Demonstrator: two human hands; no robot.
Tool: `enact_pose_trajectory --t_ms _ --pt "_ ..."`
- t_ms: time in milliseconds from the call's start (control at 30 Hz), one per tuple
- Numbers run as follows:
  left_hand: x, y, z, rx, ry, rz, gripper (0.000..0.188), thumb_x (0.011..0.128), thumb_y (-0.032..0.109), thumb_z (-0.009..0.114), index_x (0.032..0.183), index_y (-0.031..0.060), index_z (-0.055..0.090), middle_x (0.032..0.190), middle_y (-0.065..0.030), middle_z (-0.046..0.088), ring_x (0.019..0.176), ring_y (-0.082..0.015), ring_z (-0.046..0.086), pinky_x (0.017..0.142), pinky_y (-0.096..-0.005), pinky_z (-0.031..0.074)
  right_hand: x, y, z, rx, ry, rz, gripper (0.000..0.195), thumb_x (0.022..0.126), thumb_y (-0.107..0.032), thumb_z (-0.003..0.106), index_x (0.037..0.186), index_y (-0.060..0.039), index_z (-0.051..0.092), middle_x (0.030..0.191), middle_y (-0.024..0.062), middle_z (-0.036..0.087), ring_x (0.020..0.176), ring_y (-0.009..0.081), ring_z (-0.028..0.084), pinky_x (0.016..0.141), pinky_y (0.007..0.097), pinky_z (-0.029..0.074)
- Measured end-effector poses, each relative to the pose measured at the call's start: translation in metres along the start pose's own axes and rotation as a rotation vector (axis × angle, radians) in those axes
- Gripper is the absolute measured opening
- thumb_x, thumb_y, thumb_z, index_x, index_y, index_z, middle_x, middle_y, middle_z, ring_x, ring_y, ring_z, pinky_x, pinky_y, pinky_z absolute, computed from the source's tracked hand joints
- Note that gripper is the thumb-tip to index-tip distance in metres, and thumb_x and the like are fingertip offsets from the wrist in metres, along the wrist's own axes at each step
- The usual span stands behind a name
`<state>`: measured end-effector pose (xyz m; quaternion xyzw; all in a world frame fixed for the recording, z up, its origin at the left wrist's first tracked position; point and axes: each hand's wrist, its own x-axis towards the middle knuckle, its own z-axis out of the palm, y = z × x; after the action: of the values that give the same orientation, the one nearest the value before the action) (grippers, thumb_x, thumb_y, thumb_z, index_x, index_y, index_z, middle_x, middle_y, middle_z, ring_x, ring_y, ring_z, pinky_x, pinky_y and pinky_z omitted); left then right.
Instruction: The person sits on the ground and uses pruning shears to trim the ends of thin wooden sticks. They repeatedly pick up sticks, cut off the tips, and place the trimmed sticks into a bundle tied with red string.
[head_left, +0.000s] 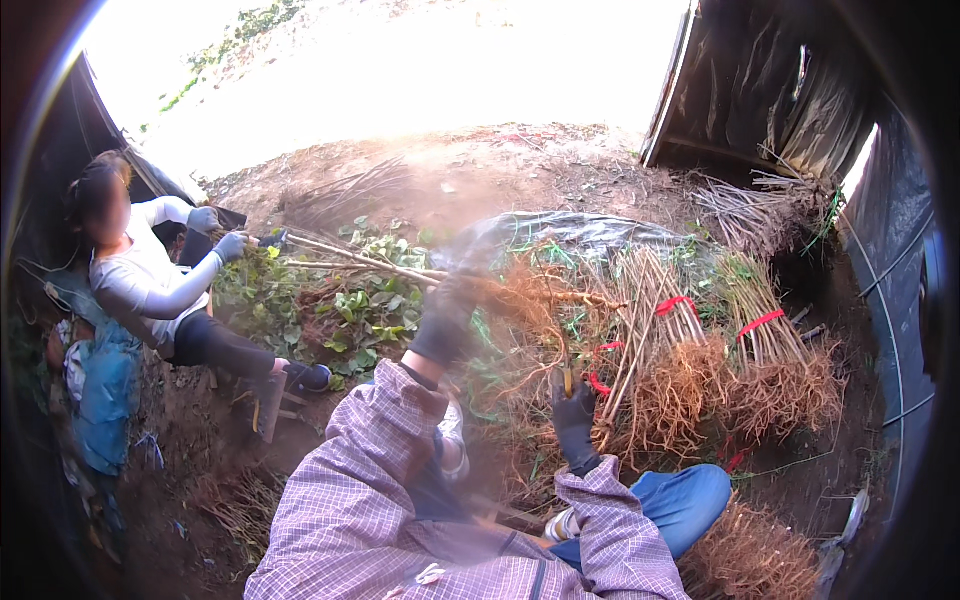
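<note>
My left hand (448, 319), in a dark glove, grips a woody sapling stem near its roots; haze blurs the fingers. The stem (360, 259) reaches left towards a co-worker, and its reddish-brown roots (525, 296) spread to the right of my hand. My right hand (574, 420), in a dark glove too, is closed on a tool with a yellowish handle (568, 381), upright just below the roots. What the tool's far end is I cannot tell. Right of it lies a bundle of bare-root saplings (667, 300) tied with red ribbon.
A co-worker (150, 277) in grey gloves sits at the left beside leafy cuttings (367, 315). A second tied bundle (765, 330) lies at the right, more stems (750, 214) behind it. A root heap (757, 555) is by my knee. Dark sheeting (885, 300) hangs at the right.
</note>
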<state>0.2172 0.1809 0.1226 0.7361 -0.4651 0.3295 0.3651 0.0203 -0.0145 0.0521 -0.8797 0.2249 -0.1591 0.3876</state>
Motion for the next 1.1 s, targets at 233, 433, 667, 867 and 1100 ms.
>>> enact_pose_trajectory --t_ms 233,433,667,867,1100 --pt "-0.013 0.007 0.027 -1.204 0.265 -0.983 0.019 0.097 0.008 0.051 0.109 -0.0070 0.051 0.091 -0.0101 0.058 0.076 -0.0120 0.058 0.061 -0.0200 0.051 0.040 0.028 0.003 -0.049 0.067 -0.028 0.054 0.090 -0.037 0.060 0.133 -0.0054 0.051 0.095 0.0228 0.067 0.084 0.0407 0.066 0.073 0.0481 0.052" --pt "-0.053 -0.003 0.045 -0.777 -0.118 -0.785 0.020 0.099 0.008 0.046 0.111 -0.0075 0.049 0.096 -0.0133 0.056 0.078 -0.0125 0.056 0.058 -0.0185 0.050 0.040 0.038 0.008 0.183 0.128 -0.157 0.040 0.093 -0.025 0.060 0.127 -0.0053 0.055 0.120 0.0205 0.060 0.096 0.0348 0.063 0.076 0.0426 0.052" --pt "0.006 0.031 0.045 -1.199 0.203 -1.140 0.025 0.099 0.010 0.047 0.121 -0.0003 0.046 0.098 -0.0118 0.059 0.088 -0.0204 0.063 0.075 -0.0315 0.057 -0.014 0.119 0.027 0.775 -0.193 0.392 0.021 0.093 -0.027 0.059 0.097 -0.0062 0.058 0.066 0.0058 0.056 0.054 0.0224 0.054 0.051 0.0380 0.043" --pt "0.020 0.018 0.008 -1.040 -0.082 -1.005 0.046 0.099 0.019 0.051 0.141 0.0060 0.036 0.093 -0.0049 0.061 0.080 -0.0140 0.061 0.071 -0.0288 0.054 -0.057 0.089 -0.022 0.803 -0.312 0.851 0.019 0.092 -0.029 0.063 0.093 -0.0120 0.055 0.057 -0.0032 0.047 0.041 0.0117 0.046 0.040 0.0294 0.044" --pt "0.006 0.055 0.037 -1.447 -0.522 -1.077 0.060 0.097 0.036 0.054 0.145 0.0079 0.033 0.096 -0.0033 0.065 0.069 -0.0109 0.062 0.062 -0.0249 0.055 0.002 0.031 -0.120 1.012 -0.496 0.230 0.032 0.100 -0.028 0.049 0.119 -0.0014 0.052 0.086 0.0069 0.061 0.078 0.0189 0.065 0.070 0.0322 0.057"
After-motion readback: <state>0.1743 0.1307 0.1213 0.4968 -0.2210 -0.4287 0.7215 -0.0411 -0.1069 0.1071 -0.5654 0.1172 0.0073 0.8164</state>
